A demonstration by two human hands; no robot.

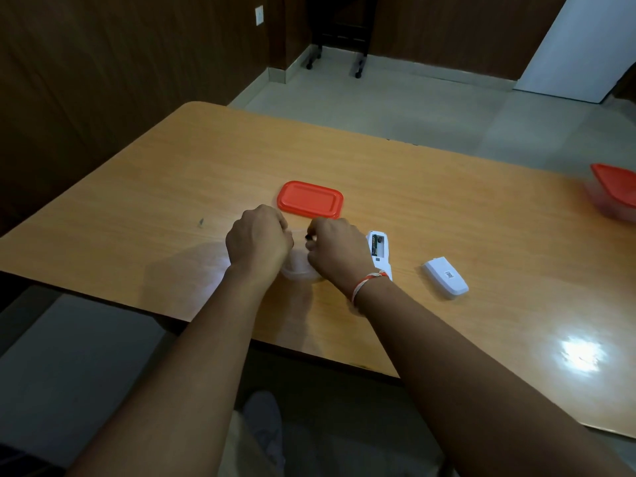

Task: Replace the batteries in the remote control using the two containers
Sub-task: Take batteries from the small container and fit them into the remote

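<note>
A clear plastic container (298, 268) sits on the wooden table, mostly hidden under both hands. My left hand (258, 239) grips its left rim. My right hand (335, 251) hovers over it, fingers pinched on a small dark battery (309, 237). The container's red lid (310, 199) lies flat just behind the hands. To the right lies the white remote (378, 249), back up, its compartment uncovered with one battery showing inside. The remote's white battery cover (445, 277) rests further right.
A second clear container with a red lid (614, 191) stands at the table's far right edge. The table's near edge (206, 320) runs diagonally below my forearms. Floor and dark wood walls lie beyond.
</note>
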